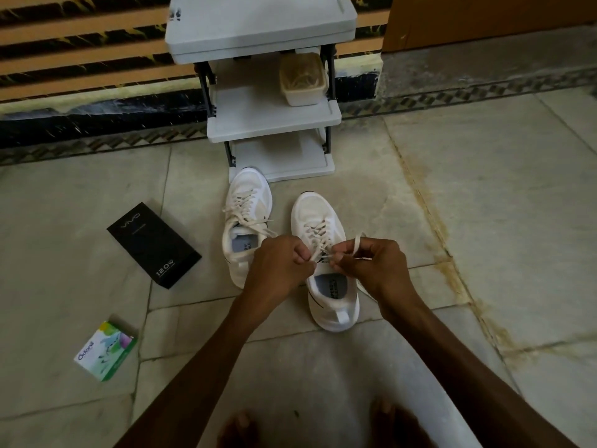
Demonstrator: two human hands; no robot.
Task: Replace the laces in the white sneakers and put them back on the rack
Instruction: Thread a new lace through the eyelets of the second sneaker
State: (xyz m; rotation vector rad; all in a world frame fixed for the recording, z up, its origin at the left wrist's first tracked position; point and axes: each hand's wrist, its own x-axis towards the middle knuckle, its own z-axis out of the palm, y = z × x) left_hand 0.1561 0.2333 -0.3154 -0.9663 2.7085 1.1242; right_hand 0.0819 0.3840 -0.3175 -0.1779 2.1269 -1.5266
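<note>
Two white sneakers stand side by side on the tiled floor, toes pointing at the white rack. The left sneaker is laced, with its lace ends lying loose over the opening. Over the right sneaker my left hand pinches one end of its cream lace, while my right hand grips the other end, a loop sticking up from its fingers. Both hands meet above the tongue and hide the top eyelets.
A lidded beige plastic box sits on the rack's middle shelf. A black phone box and a small green and white carton lie on the floor to the left. My bare feet show at the bottom edge.
</note>
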